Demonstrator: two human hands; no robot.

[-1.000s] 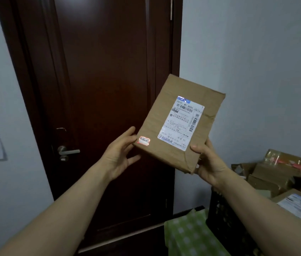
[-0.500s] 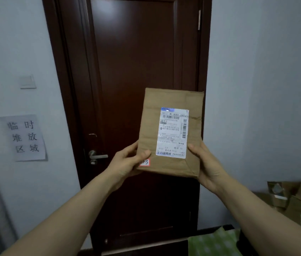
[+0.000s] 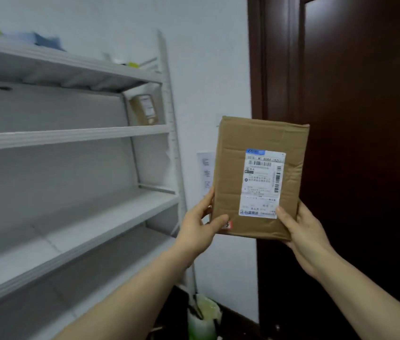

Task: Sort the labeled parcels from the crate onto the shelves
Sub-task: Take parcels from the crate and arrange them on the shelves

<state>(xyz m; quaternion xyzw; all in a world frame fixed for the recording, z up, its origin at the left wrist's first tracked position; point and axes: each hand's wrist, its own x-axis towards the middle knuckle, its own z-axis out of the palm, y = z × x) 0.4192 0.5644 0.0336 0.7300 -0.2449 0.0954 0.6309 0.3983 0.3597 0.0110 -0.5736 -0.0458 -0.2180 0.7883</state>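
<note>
I hold a flat brown cardboard parcel [image 3: 258, 148] upright at chest height, its white shipping label [image 3: 261, 184] facing me. My left hand [image 3: 200, 225] grips its lower left corner, thumb over a small red-edged sticker. My right hand [image 3: 303, 228] grips the lower right corner, thumb on the label's edge. The white metal shelf unit [image 3: 71, 136] fills the left of the view. One brown parcel [image 3: 144, 109] stands at the right end of an upper shelf. The crate is out of view.
A dark brown door [image 3: 365, 143] stands to the right behind the parcel. A paper sign [image 3: 206, 173] hangs on the white wall between shelves and door. Green and blue items [image 3: 17, 33] lie on the top shelf. A green bag [image 3: 201, 317] sits on the floor.
The view has swung left from the door to the shelf unit. Both hands keep the same grip on the parcel, which stays upright in front of me.
</note>
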